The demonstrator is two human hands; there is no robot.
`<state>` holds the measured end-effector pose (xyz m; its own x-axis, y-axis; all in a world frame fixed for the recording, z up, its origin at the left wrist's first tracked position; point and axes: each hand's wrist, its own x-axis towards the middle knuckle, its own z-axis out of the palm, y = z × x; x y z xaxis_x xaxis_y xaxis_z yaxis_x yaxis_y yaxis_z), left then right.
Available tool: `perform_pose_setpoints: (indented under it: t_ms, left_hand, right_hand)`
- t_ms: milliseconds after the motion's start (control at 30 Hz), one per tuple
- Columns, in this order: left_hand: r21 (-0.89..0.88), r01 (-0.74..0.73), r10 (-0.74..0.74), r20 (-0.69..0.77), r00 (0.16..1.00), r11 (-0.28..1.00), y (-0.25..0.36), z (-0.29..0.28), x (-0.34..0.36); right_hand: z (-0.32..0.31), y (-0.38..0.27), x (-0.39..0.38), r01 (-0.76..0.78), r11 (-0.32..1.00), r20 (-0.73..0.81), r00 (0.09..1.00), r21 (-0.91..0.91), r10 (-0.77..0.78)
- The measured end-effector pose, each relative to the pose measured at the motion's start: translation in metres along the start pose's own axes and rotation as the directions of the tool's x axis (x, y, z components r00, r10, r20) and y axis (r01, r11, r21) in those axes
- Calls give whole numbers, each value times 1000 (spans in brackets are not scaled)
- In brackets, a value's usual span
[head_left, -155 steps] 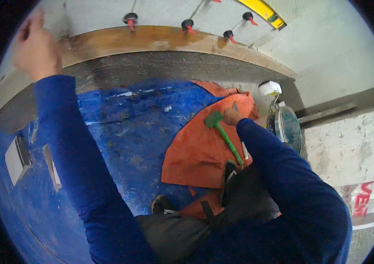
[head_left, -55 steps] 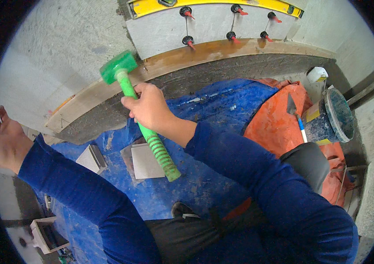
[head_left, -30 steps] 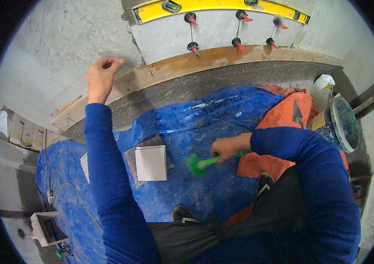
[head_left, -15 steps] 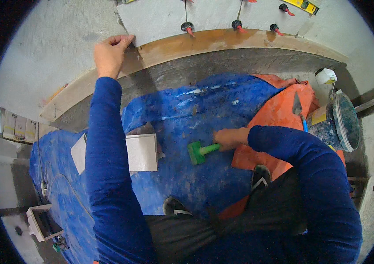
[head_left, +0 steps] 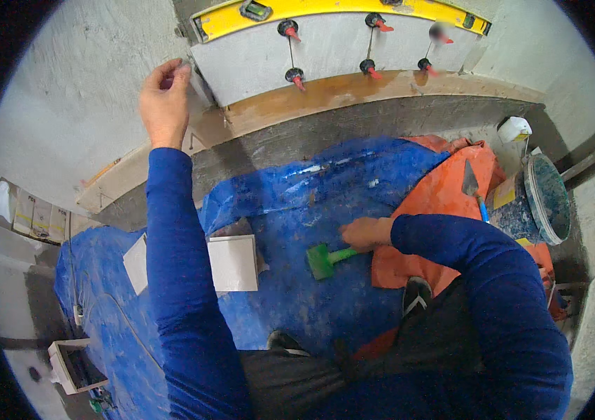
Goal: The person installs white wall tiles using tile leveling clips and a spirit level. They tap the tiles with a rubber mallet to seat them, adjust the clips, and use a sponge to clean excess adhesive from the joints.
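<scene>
My left hand [head_left: 164, 105] reaches up to the left edge of a grey wall tile [head_left: 297, 59], fingertips touching its corner. Red-tipped levelling clips [head_left: 296, 75] sit in the tile joints and a yellow spirit level [head_left: 339, 10] rests along the top. My right hand [head_left: 366, 233] is low on the blue tarp [head_left: 311, 203], closed around the handle of a green rubber mallet [head_left: 325, 259] whose head lies on the tarp.
A loose white tile [head_left: 233, 262] lies on the tarp beside my left arm. An orange sheet [head_left: 437, 210] holds a trowel [head_left: 472, 185]. A dirty bucket [head_left: 539, 203] and a white container [head_left: 514, 129] stand at right. A wooden ledge [head_left: 353, 91] runs under the tiles.
The mallet came down from the wall to the tarp, still in my right hand. My left hand rose from the ledge to the tile's left edge.
</scene>
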<state>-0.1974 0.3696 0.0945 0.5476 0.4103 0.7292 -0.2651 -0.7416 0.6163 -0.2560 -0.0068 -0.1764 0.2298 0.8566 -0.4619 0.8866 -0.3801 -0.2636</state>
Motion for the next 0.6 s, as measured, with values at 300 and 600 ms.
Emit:
perform_pose_setpoints:
  t_ms: [300,600]
  left_hand:
    - [-55,64,-64,11,998,996,14,15,12]
    - [-304,227,-178,180,967,925,5,7,24]
  right_hand:
    - [-94,0,-48,29,997,-77,997,68,-24]
    - [-61,29,-66,-31,998,-64,997,57,34]
